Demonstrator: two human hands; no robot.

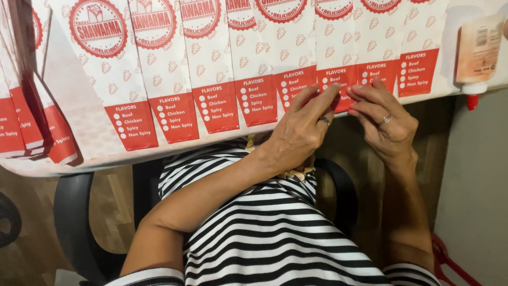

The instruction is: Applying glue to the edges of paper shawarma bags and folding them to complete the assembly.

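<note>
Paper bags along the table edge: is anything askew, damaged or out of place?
The paper bags lie overlapped in an even row, none torn. The left hand and right hand press on one bag's bottom edge. One oddity: the glue bottle lies with its red tip past the table edge.

head camera looks steeply down, close (single view)

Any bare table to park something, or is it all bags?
Crowded: overlapping paper bags cover the table edge, both hands on them. Bare strips: between the last bag and the glue bottle, and below the bags at the left edge.
</note>
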